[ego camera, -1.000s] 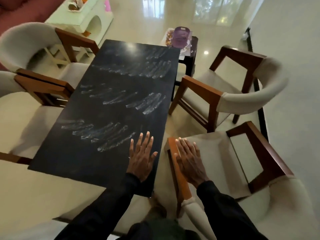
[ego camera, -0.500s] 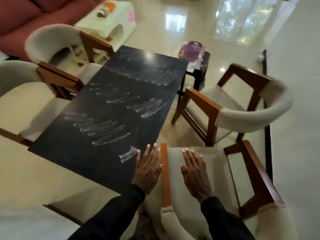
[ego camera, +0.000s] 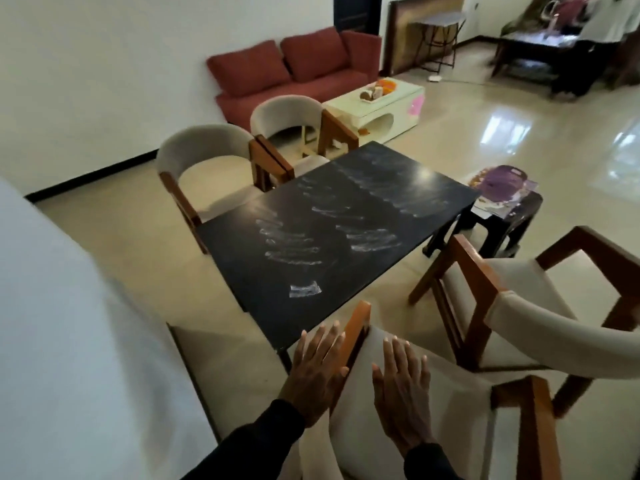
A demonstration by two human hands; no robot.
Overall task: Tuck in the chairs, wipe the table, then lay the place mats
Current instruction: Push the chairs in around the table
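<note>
The corner of the black table (ego camera: 346, 237) stands just ahead of the left hand (ego camera: 317, 374), and the near chair's wooden arm (ego camera: 355, 336) runs between it and the right hand (ego camera: 403, 393). Left of the left hand, bare floor (ego camera: 214, 341) lies open up to a pale surface (ego camera: 69, 341). Right of the right hand, a second chair (ego camera: 540, 327) crowds in close.

Left grip (ego camera: 317, 372) and right grip (ego camera: 403, 389) both flat palm-down, side by side, fingers straight, pointing roughly 12 o'clock.
</note>
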